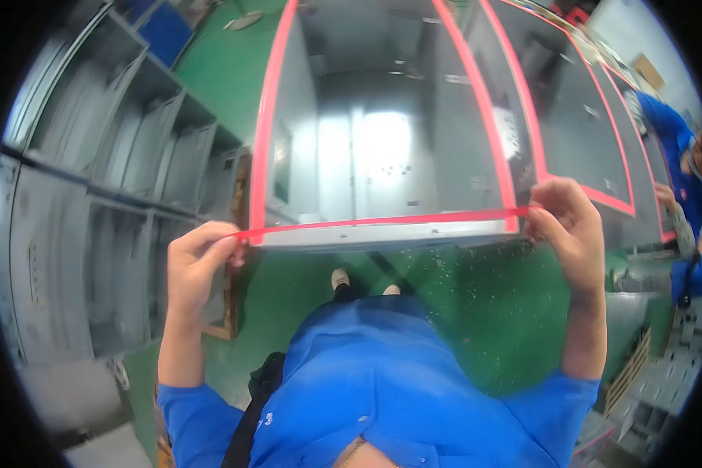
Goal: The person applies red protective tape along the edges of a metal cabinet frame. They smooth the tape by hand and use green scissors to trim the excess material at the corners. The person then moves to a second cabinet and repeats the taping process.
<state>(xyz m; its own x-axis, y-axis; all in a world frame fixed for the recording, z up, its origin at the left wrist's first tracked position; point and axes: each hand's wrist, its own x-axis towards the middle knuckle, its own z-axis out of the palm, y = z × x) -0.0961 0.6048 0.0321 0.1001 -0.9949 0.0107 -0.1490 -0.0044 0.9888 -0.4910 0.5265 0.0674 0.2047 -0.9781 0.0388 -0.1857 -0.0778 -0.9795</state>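
Observation:
A strip of red tape [382,220] stretches taut between my two hands, just above the near edge of a grey metal cabinet shell [347,235]. My left hand [199,257] pinches its left end beside the shell's near left corner. At the near right corner my right hand [569,230] pinches the other end between thumb and fingers. Pink-red tape runs along the shell's left rim [268,117] and right rim [480,93]. Whether the strip touches the near edge along its length, I cannot tell.
More taped grey cabinet shells [581,117] stand to the right, where another person in blue [671,129] works. Open grey metal frames [117,257] are stacked at the left. A wooden pallet [232,312] lies near my left hand, on the green floor [483,312].

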